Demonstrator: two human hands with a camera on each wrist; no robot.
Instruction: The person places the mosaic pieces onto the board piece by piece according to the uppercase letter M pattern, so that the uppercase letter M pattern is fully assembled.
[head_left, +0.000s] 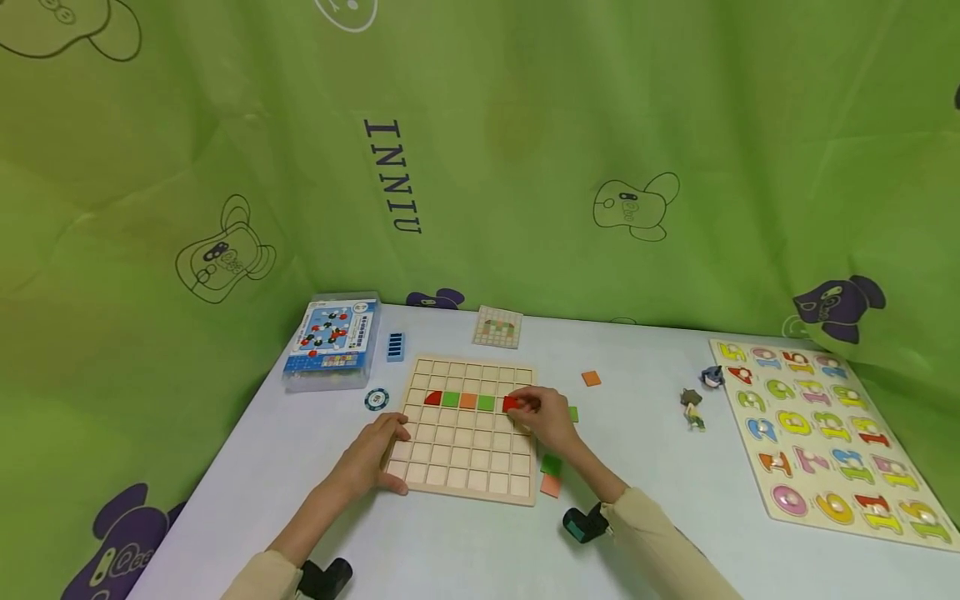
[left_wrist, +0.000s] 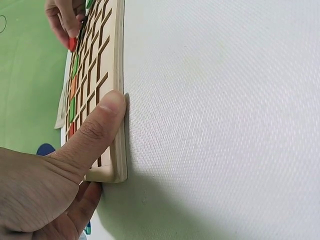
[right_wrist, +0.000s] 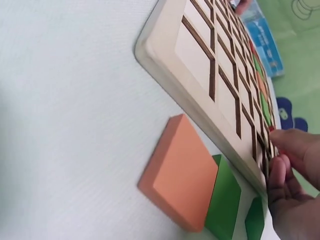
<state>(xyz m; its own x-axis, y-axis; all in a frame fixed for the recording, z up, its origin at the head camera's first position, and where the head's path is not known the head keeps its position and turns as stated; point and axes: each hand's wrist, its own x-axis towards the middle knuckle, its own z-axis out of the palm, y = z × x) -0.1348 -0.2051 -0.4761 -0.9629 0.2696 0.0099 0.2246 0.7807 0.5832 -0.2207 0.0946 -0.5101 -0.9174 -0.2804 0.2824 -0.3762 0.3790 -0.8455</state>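
Note:
A wooden grid board [head_left: 471, 460] lies flat on the table. My left hand [head_left: 367, 454] holds its near left corner, the thumb on the front edge and the fingers along the left side. Over the right part of the board, my right hand [head_left: 546, 417] pinches a red tile [head_left: 510, 404] between thumb and fingers, at a cell of the row of tiles. To its left in that row are a green tile [head_left: 486, 403], an orange tile [head_left: 468, 402], another green tile [head_left: 450, 400] and a red quarter-round tile [head_left: 432, 398].
Beside the board's right edge lie a salmon tile [right_wrist: 182, 175] and green tiles [right_wrist: 224, 200]. An orange tile [head_left: 591, 378] sits farther right. Behind stand a pattern card [head_left: 498, 327] and a boxed set [head_left: 332, 342]. A poker chip [head_left: 377, 399], figurines [head_left: 692, 410] and a number puzzle [head_left: 825, 442] flank the board.

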